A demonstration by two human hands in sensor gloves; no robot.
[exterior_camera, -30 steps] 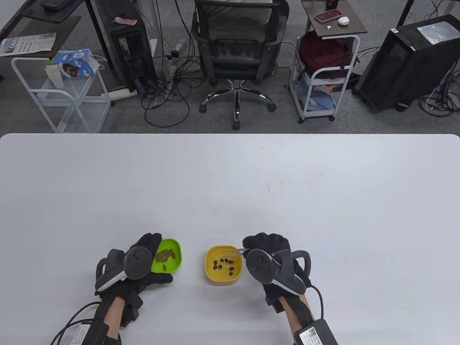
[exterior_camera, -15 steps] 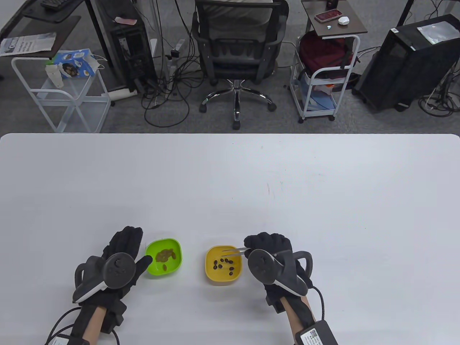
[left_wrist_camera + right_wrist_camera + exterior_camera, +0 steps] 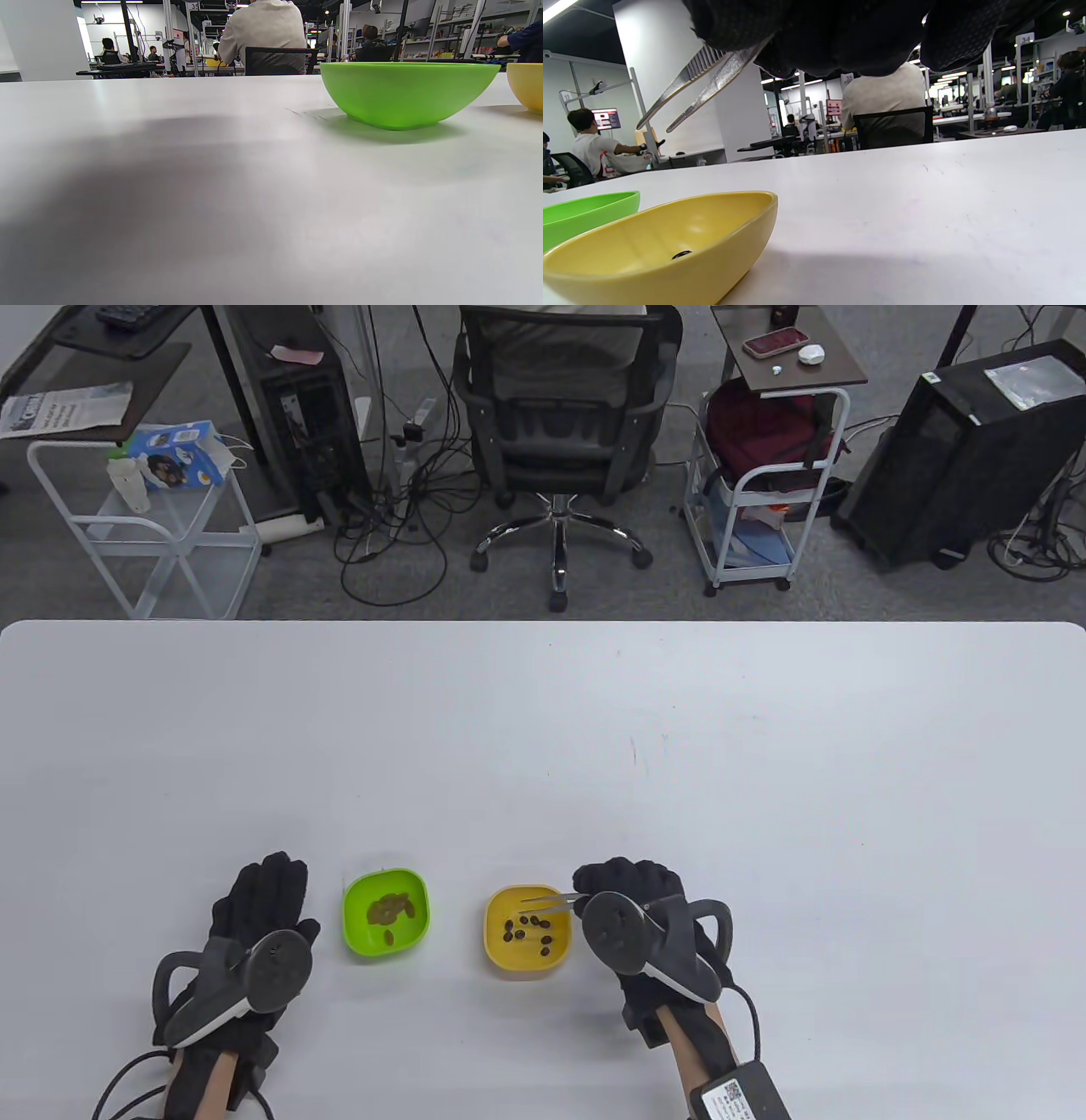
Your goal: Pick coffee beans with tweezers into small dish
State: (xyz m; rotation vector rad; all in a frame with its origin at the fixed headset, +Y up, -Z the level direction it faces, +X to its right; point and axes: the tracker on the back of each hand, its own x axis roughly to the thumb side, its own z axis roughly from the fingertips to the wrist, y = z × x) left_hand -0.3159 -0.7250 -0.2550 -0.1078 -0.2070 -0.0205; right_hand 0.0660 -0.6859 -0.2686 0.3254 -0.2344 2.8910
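Observation:
A yellow dish [image 3: 526,931] holds several dark coffee beans [image 3: 530,930]. A green dish [image 3: 386,913] to its left holds a clump of brownish beans [image 3: 389,909]. My right hand [image 3: 632,891] holds metal tweezers [image 3: 551,897] whose tips hang apart and empty over the yellow dish's far rim; they also show in the right wrist view [image 3: 687,91] above the yellow dish [image 3: 670,250]. My left hand [image 3: 259,899] lies flat on the table, left of the green dish and apart from it. The left wrist view shows the green dish [image 3: 403,93] from the side.
The white table [image 3: 543,746] stretches far beyond the dishes. An office chair [image 3: 560,432], carts and computer towers stand on the floor past the table's far edge.
My left hand has let go of the green dish and moved left and down, ending flat on the table. My right hand and the tweezers have stayed over the yellow dish.

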